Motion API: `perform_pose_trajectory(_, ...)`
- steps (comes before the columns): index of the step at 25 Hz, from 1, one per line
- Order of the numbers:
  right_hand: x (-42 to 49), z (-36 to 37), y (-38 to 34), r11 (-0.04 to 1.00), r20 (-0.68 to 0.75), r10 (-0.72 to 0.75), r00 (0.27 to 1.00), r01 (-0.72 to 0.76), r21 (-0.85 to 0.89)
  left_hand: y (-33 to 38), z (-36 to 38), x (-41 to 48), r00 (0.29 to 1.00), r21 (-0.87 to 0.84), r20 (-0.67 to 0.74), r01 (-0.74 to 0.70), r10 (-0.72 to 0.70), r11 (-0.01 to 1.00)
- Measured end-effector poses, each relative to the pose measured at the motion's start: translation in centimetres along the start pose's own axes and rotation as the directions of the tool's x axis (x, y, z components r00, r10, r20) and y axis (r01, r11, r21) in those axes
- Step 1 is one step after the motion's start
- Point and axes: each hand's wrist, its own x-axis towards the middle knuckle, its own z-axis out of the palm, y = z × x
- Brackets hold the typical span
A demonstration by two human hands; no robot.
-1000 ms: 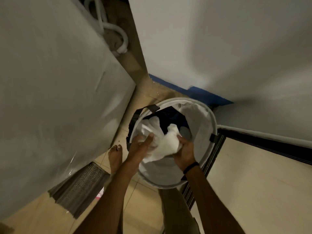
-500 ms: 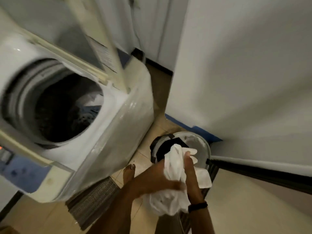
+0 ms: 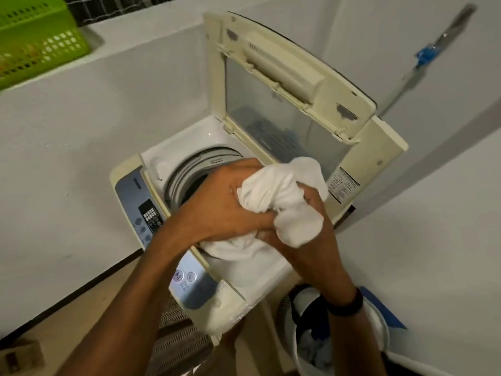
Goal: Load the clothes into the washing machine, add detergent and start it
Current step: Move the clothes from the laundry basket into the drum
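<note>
A cream top-loading washing machine (image 3: 127,175) stands against the wall, its lid (image 3: 284,85) raised upright and the drum opening (image 3: 189,172) exposed. Both hands hold a bunched white garment (image 3: 282,196) right above the drum. My left hand (image 3: 225,204) grips it from the left side. My right hand (image 3: 311,240), with a black band on the wrist, grips it from below and the right. The blue control panel (image 3: 189,286) shows under my left forearm. A white laundry basket (image 3: 379,329) with dark and pale clothes sits on the floor at the lower right.
A green plastic crate (image 3: 35,36) sits on a ledge at the upper left. White walls close in on the left and right. A mop handle (image 3: 423,61) leans in the far right corner. A striped mat (image 3: 176,335) lies on the floor before the machine.
Both hands lifted the white garment out of the basket and carried it up and left to above the open drum. The view swung from the basket to the machine.
</note>
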Motion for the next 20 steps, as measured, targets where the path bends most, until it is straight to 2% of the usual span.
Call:
perform_pose_trajectory(1,2.1,0.8,0.0,0.998,-0.057,-0.058,0.997,0.055,-0.042,-1.0,-1.2,0.9,0.998,0.03,-0.05,-0.025,0.027,0.999)
perform_pose_trajectory(4,8.6,5.0,0.1,0.955,-0.041,-0.268,0.963,0.26,-0.143,-5.6,-3.0,3.3,0.983,0.123,-0.182,0.026,-0.004,0.992)
perform_pose_trajectory(6,10.9,6.8,3.5,0.923,-0.056,-0.3,0.952,0.275,-0.268,-9.1,-3.1,4.4,0.97,0.185,-0.215,0.156,-0.115,0.97)
perform_pose_trajectory(7,11.9,7.5,5.6,0.905,-0.019,-0.289,0.957,0.266,-0.332,-10.9,-2.9,4.8,0.96,0.279,-0.192,0.254,-0.205,0.926)
perform_pose_trajectory(8,12.5,8.2,7.5,0.903,0.033,-0.219,0.975,0.216,-0.372,-12.7,-2.4,4.9,0.938,0.42,-0.149,0.348,-0.314,0.838)
perform_pose_trajectory(10,12.4,9.1,11.0,0.889,0.065,0.052,0.996,-0.017,-0.458,-16.1,-0.9,4.1,0.869,0.611,-0.088,0.433,-0.487,0.662)
perform_pose_trajectory(12,11.0,8.8,14.1,0.865,0.014,0.148,0.989,-0.123,-0.486,-18.4,0.7,2.7,0.837,0.642,-0.076,0.457,-0.542,0.615)
perform_pose_trajectory(14,9.3,7.6,15.8,0.863,-0.075,0.132,0.988,-0.152,-0.482,-19.7,2.4,1.8,0.852,0.603,-0.092,0.46,-0.516,0.652)
perform_pose_trajectory(16,7.7,5.9,16.2,0.867,-0.155,0.101,0.983,-0.163,-0.47,-19.6,4.6,1.4,0.877,0.503,-0.105,0.454,-0.469,0.736)
perform_pose_trajectory(18,6.1,3.9,16.3,0.894,-0.262,0.112,0.959,-0.212,-0.395,-18.1,7.4,1.2,0.893,0.345,-0.152,0.45,-0.424,0.824)
perform_pose_trajectory(20,4.2,1.7,16.7,0.935,-0.403,0.136,0.905,-0.252,-0.25,-15.5,11.0,1.1,0.895,0.223,-0.212,0.435,-0.392,0.872)
